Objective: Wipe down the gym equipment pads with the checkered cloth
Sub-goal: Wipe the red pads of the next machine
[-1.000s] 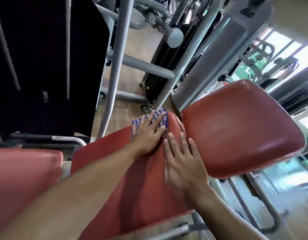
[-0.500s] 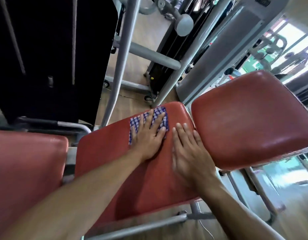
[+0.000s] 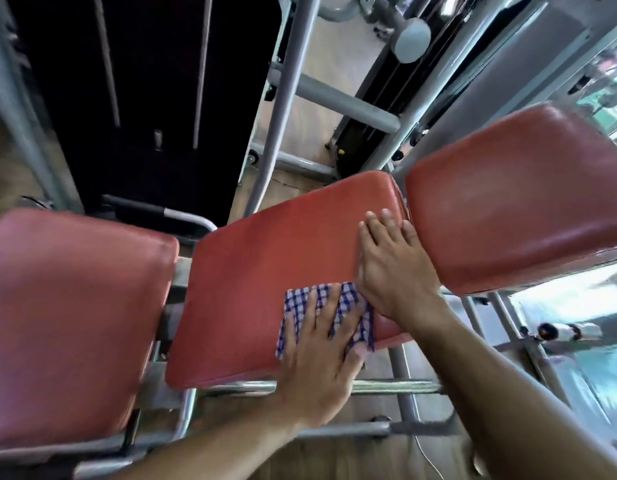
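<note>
Three red padded cushions sit on a grey metal frame. The middle pad [image 3: 265,271] is the one under my hands. My left hand [image 3: 321,355] lies flat, fingers straight, pressing the blue-and-white checkered cloth [image 3: 296,303] onto the pad's near right corner. My right hand [image 3: 393,268] rests flat on the same pad's right side, fingers straight, just beyond the cloth. A second pad [image 3: 71,323] lies to the left and a third pad [image 3: 518,199] rises to the right.
Grey steel frame tubes [image 3: 338,102] cross behind the pads, and a rail [image 3: 386,388] runs under the near edge. A black weight-stack housing [image 3: 144,91] stands at the back left. Wooden floor shows below; bright windows lie at the right.
My left hand has dragged the cloth from the pad's far edge back toward me to the near right corner. My right hand stayed flat on the pad. The camera view shifted back.
</note>
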A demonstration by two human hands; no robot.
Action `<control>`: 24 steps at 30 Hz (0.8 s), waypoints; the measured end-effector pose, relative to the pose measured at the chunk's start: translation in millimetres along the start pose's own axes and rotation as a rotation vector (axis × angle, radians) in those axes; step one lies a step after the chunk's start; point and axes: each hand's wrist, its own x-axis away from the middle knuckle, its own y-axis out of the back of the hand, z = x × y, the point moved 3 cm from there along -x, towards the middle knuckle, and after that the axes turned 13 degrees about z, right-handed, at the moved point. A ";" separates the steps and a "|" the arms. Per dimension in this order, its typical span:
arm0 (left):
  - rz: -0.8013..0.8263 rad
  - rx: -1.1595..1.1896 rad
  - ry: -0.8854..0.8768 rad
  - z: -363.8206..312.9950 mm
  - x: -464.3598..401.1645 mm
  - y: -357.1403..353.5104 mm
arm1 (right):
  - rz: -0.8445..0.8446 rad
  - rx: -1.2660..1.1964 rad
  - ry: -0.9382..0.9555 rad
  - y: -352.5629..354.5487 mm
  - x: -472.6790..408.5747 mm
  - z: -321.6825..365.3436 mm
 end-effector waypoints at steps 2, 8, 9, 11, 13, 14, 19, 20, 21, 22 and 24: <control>0.001 -0.048 0.001 1.0 16.7 -11.0 | -0.002 -0.005 -0.001 -1.2 0.4 -1.1; -0.063 0.119 0.071 26.6 -49.6 27.7 | 0.015 -0.017 -0.003 -0.7 0.9 -1.0; -0.052 0.118 0.077 32.0 -63.2 36.6 | 0.022 -0.014 0.000 -0.3 1.2 -0.6; -0.026 0.094 0.051 40.0 -82.2 47.7 | 0.028 -0.023 -0.003 1.0 0.9 0.4; -0.015 0.089 0.017 45.7 -96.5 55.7 | 0.020 -0.042 -0.016 2.7 0.8 1.2; -0.020 0.096 0.008 49.0 -105.2 60.7 | 0.020 -0.045 -0.019 3.1 0.6 1.6; -0.014 0.120 0.049 67.0 -170.6 94.8 | -0.003 -0.069 -0.016 2.1 -2.6 1.7; -0.020 0.111 0.056 69.9 -181.4 99.6 | -0.014 -0.076 -0.016 2.0 -2.3 1.7; -0.029 0.101 0.063 74.3 -191.0 102.8 | -0.023 -0.081 -0.014 1.5 -2.7 2.0; -0.038 0.092 0.068 78.7 -197.6 106.2 | -0.030 -0.087 -0.009 1.6 -2.0 2.6; -0.048 0.089 0.075 85.7 -209.5 110.9 | -0.032 -0.088 -0.015 1.5 -3.9 1.5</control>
